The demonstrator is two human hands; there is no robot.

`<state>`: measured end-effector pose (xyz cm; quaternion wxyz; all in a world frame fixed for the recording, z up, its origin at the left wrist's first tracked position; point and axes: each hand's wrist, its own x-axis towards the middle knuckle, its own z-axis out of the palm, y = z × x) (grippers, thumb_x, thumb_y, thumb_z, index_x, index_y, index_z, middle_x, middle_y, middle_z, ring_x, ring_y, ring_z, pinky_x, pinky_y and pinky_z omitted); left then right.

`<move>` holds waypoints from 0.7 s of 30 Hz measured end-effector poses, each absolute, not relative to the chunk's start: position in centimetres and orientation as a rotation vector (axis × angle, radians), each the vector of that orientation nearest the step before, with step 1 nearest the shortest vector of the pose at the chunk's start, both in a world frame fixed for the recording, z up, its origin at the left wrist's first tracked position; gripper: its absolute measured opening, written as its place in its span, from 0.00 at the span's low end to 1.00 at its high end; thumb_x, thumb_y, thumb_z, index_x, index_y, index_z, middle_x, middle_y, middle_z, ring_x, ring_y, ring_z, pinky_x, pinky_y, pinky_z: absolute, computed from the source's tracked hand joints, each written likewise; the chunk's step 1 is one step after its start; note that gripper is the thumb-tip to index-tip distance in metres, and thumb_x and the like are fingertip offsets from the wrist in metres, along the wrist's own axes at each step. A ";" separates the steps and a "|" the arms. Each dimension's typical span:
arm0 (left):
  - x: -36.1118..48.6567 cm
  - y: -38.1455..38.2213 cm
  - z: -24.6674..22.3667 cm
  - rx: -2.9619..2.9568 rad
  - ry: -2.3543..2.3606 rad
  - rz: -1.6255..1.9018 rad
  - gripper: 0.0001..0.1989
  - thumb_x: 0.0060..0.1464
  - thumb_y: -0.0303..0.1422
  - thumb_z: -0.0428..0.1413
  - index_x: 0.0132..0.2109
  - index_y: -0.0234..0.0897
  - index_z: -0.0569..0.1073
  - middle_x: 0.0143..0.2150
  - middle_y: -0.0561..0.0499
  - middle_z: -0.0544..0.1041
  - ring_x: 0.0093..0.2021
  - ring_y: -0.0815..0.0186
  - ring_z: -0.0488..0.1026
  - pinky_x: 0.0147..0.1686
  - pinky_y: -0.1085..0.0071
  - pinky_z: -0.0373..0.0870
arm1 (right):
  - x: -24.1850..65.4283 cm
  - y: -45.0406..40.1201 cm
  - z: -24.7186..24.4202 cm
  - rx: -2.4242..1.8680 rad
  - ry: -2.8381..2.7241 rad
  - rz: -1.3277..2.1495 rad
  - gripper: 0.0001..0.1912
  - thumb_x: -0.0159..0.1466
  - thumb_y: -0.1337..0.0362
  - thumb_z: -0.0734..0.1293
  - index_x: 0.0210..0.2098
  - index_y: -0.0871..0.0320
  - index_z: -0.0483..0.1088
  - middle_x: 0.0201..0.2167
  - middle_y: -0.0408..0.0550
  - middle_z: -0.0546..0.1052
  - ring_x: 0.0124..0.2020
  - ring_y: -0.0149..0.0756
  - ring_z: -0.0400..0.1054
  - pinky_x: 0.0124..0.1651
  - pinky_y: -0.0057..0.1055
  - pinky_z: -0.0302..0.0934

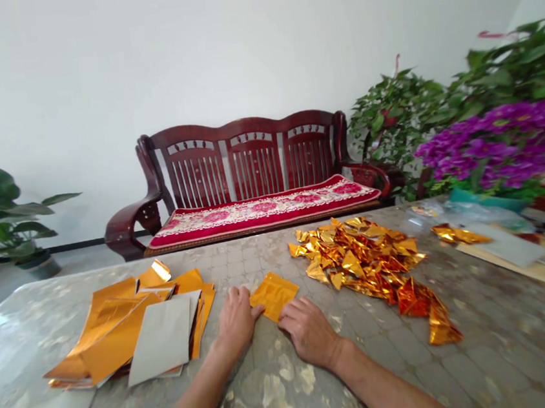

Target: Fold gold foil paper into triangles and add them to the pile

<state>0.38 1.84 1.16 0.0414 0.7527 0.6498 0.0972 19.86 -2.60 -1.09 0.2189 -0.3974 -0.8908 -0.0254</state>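
A small square of gold foil paper [274,296] lies on the table between my hands, one corner pointing away from me. My left hand [237,315] has its thumb and fingers closed at the square's left corner. At the near right edge, my right hand [309,330] pinches the paper with its fingers bunched together. To the left is a stack of gold foil sheets [115,331], with a grey-backed sheet [162,335] on top. A heap of folded shiny gold pieces [360,256] spreads to the right of the paper.
The patterned table [273,392] reaches toward a wooden bench [254,167] with a red and white cushion. Purple flowers [494,142], plastic bags and flat boards [526,261] occupy the right side. A potted plant [6,219] stands on the floor at left.
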 end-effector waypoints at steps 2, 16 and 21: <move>0.4 1.9 1.4 2.310 2.005 0.253 0.16 0.58 0.40 0.58 0.46 0.32 0.71 0.46 0.41 0.72 0.47 0.56 0.72 0.45 0.67 0.64 | 19.9 -2.5 -1.2 -1.097 -2.451 -0.058 0.08 0.66 0.70 0.62 0.35 0.57 0.74 0.35 0.47 0.75 0.39 0.36 0.64 0.43 0.34 0.52; 1.1 1.3 1.4 2.060 1.630 1.235 0.03 0.58 0.31 0.53 0.36 0.38 0.70 0.33 0.52 0.76 0.36 0.65 0.74 0.39 0.72 0.66 | 20.1 -2.2 -1.7 -1.140 -2.309 -0.026 0.10 0.65 0.73 0.63 0.37 0.55 0.75 0.36 0.46 0.76 0.41 0.36 0.67 0.45 0.32 0.56; 0.6 -0.3 2.2 2.585 1.626 1.143 0.10 0.56 0.21 0.49 0.36 0.40 0.71 0.37 0.49 0.75 0.42 0.60 0.69 0.45 0.65 0.63 | 20.8 -2.2 -1.4 -1.136 -2.103 0.017 0.15 0.60 0.78 0.60 0.36 0.56 0.73 0.35 0.46 0.76 0.39 0.36 0.67 0.44 0.32 0.57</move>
